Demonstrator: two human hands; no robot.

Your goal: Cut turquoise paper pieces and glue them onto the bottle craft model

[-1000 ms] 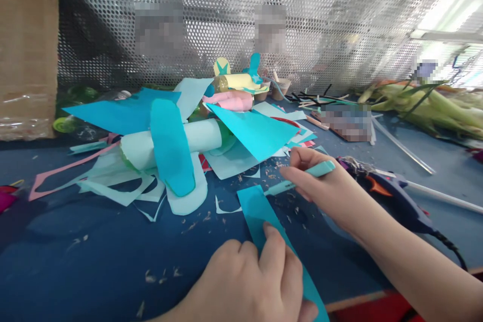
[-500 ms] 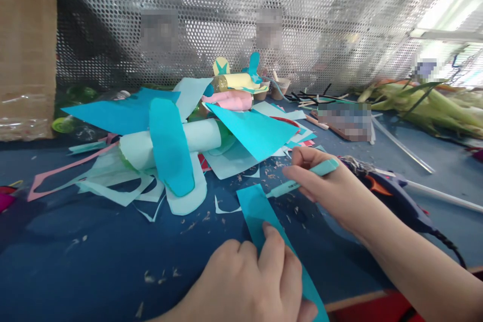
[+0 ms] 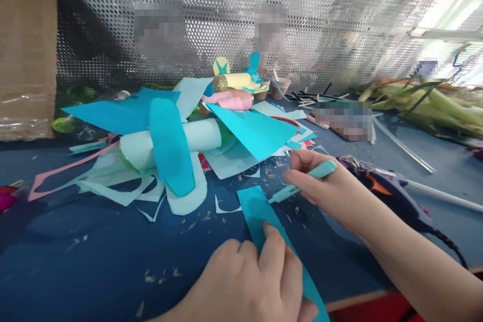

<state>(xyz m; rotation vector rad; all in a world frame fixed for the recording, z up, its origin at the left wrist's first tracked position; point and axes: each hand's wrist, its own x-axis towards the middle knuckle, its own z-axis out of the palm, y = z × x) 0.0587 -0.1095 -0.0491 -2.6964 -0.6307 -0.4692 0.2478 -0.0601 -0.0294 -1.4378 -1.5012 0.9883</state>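
A blue paper strip (image 3: 254, 202) lies slantwise on the dark blue table. My left hand (image 3: 252, 282) holds it down, fingers bent and the index fingertip pressing its surface; part of the strip is hidden beneath the hand. Between the thumb and fingers of my right hand (image 3: 320, 181) is a light turquoise pen (image 3: 286, 193), its tip at the strip's right edge near the far end. To the left, a pale blue paper tube (image 3: 204, 135) has a rounded blue paper piece (image 3: 171, 146) across it. Pale paper offcuts (image 3: 123, 188) lie around that tube.
Close to my right forearm sits a dark glue gun (image 3: 400, 196) with an orange trigger. Corn husks (image 3: 415, 103) lie at the back right. A cardboard piece (image 3: 28, 50) stands at left, and a perforated metal panel (image 3: 226, 25) runs behind the table.
The pen tip has moved slightly toward me along the strip's right edge, with my right hand shifting a little. My left hand and the strip look almost unmoved.
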